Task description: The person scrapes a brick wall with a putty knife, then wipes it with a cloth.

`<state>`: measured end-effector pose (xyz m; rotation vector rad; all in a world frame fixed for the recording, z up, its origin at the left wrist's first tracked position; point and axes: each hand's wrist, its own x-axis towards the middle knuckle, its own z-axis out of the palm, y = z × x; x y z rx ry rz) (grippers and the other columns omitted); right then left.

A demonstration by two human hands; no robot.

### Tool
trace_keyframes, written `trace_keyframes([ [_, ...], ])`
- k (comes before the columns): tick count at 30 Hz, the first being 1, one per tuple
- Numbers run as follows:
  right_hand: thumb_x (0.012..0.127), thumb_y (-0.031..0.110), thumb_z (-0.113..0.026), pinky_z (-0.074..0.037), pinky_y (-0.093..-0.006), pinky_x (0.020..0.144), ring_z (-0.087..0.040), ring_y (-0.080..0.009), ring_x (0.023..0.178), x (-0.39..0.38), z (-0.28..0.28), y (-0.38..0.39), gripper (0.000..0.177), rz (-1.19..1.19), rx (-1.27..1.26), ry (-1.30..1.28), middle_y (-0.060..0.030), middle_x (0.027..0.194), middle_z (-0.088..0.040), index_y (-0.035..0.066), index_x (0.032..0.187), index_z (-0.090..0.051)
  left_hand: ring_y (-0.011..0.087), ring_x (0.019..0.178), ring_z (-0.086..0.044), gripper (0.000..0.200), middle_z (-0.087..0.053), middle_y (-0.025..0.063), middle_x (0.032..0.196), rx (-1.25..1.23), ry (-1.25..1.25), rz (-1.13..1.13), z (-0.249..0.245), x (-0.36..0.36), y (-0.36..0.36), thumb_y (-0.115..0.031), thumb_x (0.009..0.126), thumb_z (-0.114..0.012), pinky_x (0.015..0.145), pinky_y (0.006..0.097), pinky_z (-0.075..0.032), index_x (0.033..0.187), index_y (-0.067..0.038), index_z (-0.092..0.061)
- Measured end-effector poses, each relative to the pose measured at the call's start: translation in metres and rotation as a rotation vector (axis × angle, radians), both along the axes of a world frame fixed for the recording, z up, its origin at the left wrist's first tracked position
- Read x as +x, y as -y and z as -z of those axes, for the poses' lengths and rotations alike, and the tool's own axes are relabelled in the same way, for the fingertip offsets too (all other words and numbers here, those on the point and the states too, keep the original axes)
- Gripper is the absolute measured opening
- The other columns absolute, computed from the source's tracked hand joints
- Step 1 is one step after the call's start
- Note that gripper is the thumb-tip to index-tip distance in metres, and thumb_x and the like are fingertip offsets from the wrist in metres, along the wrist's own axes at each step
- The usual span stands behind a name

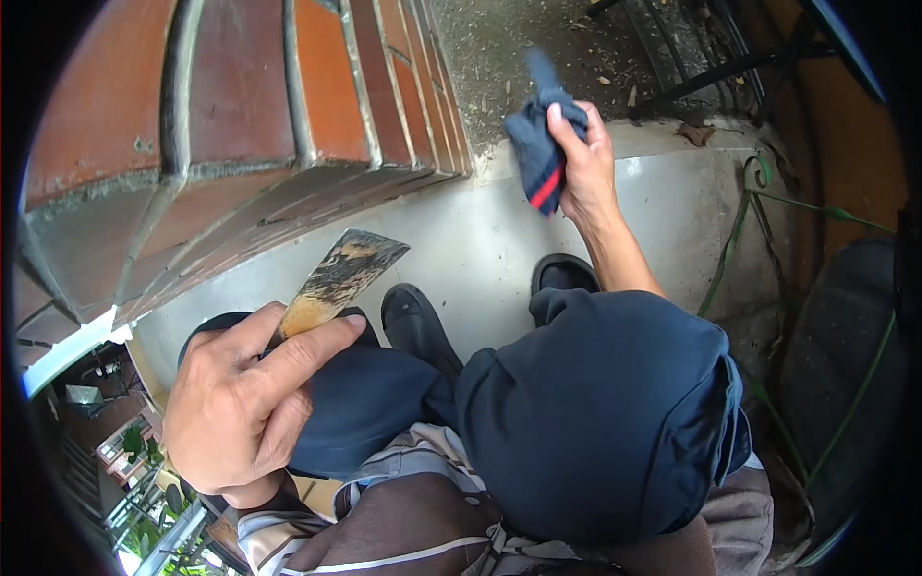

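My left hand (245, 394) is closed around the handle of a scraper (344, 274), whose flat, stained blade points up and to the right, near the brick wall. Bunched in my right hand (588, 158) is a dark blue cloth (538, 144) with a red stripe. That hand is held out over the far edge of the pale floor, close to the corner of the bricks. The cloth's upper end looks blurred.
The brick wall (240, 96) fills the upper left. Debris lies on the rough ground (519, 38) beyond the pale floor (480, 230). Green curled metalwork (740, 230) stands at right. My dark shoes (418, 326) and bent knees are below.
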<state>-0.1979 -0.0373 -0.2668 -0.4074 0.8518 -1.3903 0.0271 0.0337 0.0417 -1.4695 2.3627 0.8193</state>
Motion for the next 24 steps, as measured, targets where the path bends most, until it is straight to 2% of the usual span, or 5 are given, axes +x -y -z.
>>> trace_keyframes([
  [3,0.1,0.021,-0.059,-0.054,-0.0302,0.081,-0.063,-0.0129,0.091,0.037,0.007,0.014,0.021,-0.013,-0.123,-0.006,-0.0049,0.103,-0.064,0.008,0.116,-0.057,0.028,0.052,-0.055,0.058,-0.054,0.0101,0.076,0.001,-0.023,0.005,0.003,-0.002,0.003,0.003,0.064,-0.06,0.051,0.039,-0.049,0.119,-0.01,-0.067],
  [6,0.096,0.011,-0.058,-0.041,-0.0277,0.094,-0.054,-0.0156,0.103,0.084,-0.018,-0.021,0.023,0.079,-0.667,-0.744,-0.0073,0.105,-0.058,0.0,0.116,-0.058,0.029,0.055,-0.057,0.056,-0.054,0.0104,0.076,-0.006,0.024,0.05,0.001,-0.008,0.005,0.001,0.065,-0.06,0.053,0.0396,-0.05,0.119,-0.01,-0.066],
  [14,0.098,0.02,-0.051,-0.046,-0.0386,0.075,-0.059,-0.0323,0.083,0.096,0.055,0.042,0.021,-0.16,-0.17,-0.904,-0.0188,0.088,-0.058,0.003,0.103,-0.062,0.0248,0.06,-0.06,0.052,-0.058,0.0091,0.071,0.043,-0.027,0.013,0.001,-0.009,0.011,0.006,0.07,-0.052,0.06,0.0366,-0.049,0.119,-0.005,-0.067],
  [20,0.096,0.012,-0.056,-0.047,-0.0366,0.069,-0.054,-0.0299,0.072,0.082,-0.149,0.061,0.019,0.187,-1.014,-0.448,-0.0156,0.083,-0.052,-0.003,0.106,-0.061,0.0335,0.064,-0.064,0.049,-0.065,0.0145,0.085,0.071,0.083,0.008,0.003,-0.014,0.02,-0.001,0.073,-0.057,0.061,0.0392,-0.053,0.121,-0.011,-0.067],
  [24,0.094,0.007,-0.053,-0.046,-0.0433,0.064,-0.057,-0.036,0.075,0.105,-0.119,0.114,0.017,0.29,-0.959,-0.679,-0.0189,0.086,-0.054,-0.003,0.105,-0.061,0.0334,0.064,-0.064,0.05,-0.067,0.0151,0.09,0.039,0.075,0.007,0.002,-0.012,0.018,-0.001,0.073,-0.057,0.062,0.0393,-0.053,0.121,-0.01,-0.067],
])
